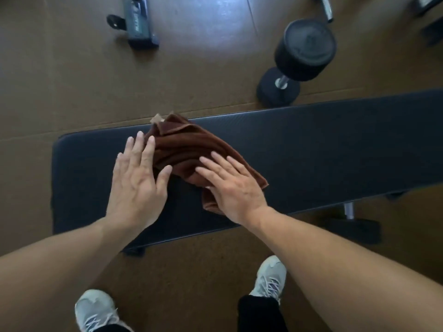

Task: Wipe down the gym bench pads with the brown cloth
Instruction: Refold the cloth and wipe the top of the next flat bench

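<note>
Flat and spread, the right hand (236, 188) presses on the cloth (189, 149), while the left hand (137, 178), fingers straight, touches its left edge. Bunched, the cloth lies on the pad (323, 144); a dumbbell (297, 61) rests on the floor (60, 80) beyond.

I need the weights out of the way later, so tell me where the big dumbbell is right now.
In the head view the dumbbell lies on the brown floor at upper right, just beyond the far edge of the bench pad, clear of both hands.
</note>
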`<state>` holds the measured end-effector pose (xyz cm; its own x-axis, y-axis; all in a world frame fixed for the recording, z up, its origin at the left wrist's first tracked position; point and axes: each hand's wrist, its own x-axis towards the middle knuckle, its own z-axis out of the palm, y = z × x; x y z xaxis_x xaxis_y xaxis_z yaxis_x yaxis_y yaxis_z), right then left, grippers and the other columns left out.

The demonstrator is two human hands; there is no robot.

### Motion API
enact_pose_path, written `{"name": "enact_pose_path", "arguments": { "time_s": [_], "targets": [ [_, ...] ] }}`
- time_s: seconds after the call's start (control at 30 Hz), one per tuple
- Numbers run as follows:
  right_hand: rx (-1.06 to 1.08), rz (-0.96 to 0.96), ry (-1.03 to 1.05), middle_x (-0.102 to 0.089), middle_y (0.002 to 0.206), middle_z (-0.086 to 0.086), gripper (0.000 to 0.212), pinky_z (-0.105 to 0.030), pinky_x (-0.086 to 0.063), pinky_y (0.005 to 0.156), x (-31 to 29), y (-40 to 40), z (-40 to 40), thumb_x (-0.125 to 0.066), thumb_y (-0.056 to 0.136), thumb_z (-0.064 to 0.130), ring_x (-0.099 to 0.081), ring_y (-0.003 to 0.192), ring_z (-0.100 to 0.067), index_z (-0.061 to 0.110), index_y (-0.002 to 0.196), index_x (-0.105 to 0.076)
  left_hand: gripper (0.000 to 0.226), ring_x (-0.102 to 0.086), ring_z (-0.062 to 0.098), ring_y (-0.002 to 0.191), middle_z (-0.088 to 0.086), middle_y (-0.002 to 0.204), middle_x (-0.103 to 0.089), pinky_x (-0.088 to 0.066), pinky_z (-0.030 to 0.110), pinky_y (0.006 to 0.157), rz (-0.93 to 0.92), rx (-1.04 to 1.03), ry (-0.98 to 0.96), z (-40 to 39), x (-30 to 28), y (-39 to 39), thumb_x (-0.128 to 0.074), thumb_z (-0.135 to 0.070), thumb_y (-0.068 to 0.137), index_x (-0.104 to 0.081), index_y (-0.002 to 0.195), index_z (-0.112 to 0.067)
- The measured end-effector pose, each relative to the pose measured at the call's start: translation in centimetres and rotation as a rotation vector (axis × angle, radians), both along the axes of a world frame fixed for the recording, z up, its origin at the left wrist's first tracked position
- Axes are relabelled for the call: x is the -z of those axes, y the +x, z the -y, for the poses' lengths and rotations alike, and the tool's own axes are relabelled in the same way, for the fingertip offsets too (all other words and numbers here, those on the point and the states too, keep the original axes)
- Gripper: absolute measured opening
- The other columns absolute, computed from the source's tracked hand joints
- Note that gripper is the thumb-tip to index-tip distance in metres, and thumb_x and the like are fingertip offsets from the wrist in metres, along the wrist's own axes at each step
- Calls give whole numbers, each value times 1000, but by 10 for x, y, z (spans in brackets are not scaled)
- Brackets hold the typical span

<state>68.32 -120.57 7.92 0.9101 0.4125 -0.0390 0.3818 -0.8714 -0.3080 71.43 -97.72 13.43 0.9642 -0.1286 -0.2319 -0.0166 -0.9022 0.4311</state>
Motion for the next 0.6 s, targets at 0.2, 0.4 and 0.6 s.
{"name": "enact_pose_path", "arguments": {
  "time_s": [0.2, 0.4, 0.6],
  "targets": [
    [638, -103, -76, -33, 169, 5, 49, -43, -15, 129, -12, 20, 204, -34, 111, 39, -21, 159, -17, 28, 158, -41, 134, 48, 24, 140, -2, 152, 52, 27, 52, 115, -462, -124, 150, 114, 24, 14, -26, -106, 57, 38, 148, -31],
    [921, -272, -244, -1, 176, 5, 85, -53, 6, 127, -18, 58, 298, -20, 97, 81, 3, 161, -23, 35, 166, -1, 152, 58, 25, 130, -2, 138, 65, 29, 56, 114, -529, -125, 203, 121, 23, 17, -40, -107, 42, 53, 135, -31],
    [1059, -207, -202, -2, 176, 3, 74, -54, 2, 129, -14, 101, 230, -29, 104, 64, 4, 162, -24, 30, 167, -11, 153, 58, 29, 130, 3, 139, 64, 28, 59, 113, -506, -84, 187, 119, 23, 18, -38, -108, 45, 50, 139, -26]
  ]
}}
